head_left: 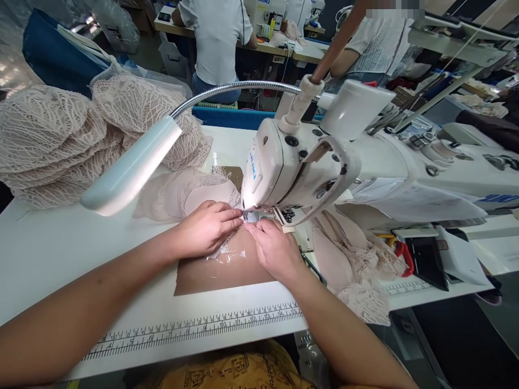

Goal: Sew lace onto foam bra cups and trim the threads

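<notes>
My left hand (208,227) lies flat on a pale pink lace fabric piece (190,192), its fingertips at the presser foot (250,216) of a white sewing machine (324,162). My right hand (275,248) rests just right of the needle, fingers curled and pressing the edge of the same fabric against the brown plate (219,273). Both hands touch near the needle. The part of the fabric under the hands is hidden.
A white gooseneck lamp (130,167) hangs over the table's left. A heap of lace pieces (60,135) lies at the far left, more lace (352,265) at the right by red-handled scissors (401,254). A ruler strip (194,327) runs along the front edge. Other people sit at machines behind.
</notes>
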The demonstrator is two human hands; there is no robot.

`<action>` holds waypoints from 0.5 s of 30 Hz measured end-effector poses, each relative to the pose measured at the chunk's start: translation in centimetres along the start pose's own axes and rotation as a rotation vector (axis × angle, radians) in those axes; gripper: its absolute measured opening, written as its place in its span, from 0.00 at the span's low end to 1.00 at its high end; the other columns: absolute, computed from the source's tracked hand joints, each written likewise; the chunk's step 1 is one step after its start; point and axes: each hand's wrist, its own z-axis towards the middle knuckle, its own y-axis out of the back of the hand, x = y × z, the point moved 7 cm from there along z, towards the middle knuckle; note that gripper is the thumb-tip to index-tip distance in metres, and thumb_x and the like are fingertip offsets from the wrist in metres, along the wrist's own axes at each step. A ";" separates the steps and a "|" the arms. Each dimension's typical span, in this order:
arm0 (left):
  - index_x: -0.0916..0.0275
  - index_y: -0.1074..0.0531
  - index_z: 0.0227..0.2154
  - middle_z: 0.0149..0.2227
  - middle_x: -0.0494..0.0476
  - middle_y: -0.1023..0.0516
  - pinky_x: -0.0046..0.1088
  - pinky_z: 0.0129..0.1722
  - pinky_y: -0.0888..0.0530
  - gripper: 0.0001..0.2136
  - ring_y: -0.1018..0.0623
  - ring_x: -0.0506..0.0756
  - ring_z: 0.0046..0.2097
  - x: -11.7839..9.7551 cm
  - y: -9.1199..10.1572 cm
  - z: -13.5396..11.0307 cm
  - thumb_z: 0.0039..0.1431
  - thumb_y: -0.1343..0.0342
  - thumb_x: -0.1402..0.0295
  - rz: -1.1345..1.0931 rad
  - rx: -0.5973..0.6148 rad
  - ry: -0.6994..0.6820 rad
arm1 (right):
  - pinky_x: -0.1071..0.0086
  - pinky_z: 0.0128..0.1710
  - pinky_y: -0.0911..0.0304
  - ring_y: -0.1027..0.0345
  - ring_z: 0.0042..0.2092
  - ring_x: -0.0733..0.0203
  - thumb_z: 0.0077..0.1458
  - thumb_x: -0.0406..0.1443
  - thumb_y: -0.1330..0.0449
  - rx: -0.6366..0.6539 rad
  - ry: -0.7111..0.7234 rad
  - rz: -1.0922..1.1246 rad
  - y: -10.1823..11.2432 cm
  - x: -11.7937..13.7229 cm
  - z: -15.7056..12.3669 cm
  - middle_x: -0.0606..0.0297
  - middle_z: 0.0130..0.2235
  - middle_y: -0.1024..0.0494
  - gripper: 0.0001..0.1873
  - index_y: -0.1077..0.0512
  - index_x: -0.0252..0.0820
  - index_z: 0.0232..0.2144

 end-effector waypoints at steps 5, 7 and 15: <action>0.61 0.29 0.53 0.55 0.62 0.27 0.40 0.47 0.30 0.16 0.28 0.61 0.49 0.6 -0.2 -0.1 0.67 0.54 0.68 -0.018 -0.032 0.030 | 0.66 0.33 0.44 0.33 0.39 0.56 0.59 0.28 0.49 -0.007 -0.012 0.060 0.0 -0.2 -0.2 0.59 0.34 0.25 0.20 0.26 0.45 0.50; 0.61 0.29 0.53 0.55 0.63 0.26 0.41 0.48 0.30 0.16 0.28 0.61 0.49 0.7 -0.2 -0.2 0.67 0.54 0.68 -0.007 -0.033 0.036 | 0.66 0.34 0.43 0.33 0.39 0.56 0.59 0.28 0.48 -0.008 -0.018 0.084 0.1 -0.3 -0.2 0.60 0.35 0.24 0.20 0.26 0.45 0.51; 0.65 0.33 0.55 0.56 0.67 0.30 0.45 0.45 0.30 0.19 0.32 0.68 0.56 0.6 0.5 -0.4 0.67 0.54 0.61 0.163 0.063 0.155 | 0.67 0.36 0.41 0.32 0.39 0.57 0.58 0.28 0.48 -0.038 -0.016 0.152 0.6 -0.4 -0.2 0.61 0.38 0.22 0.21 0.26 0.45 0.50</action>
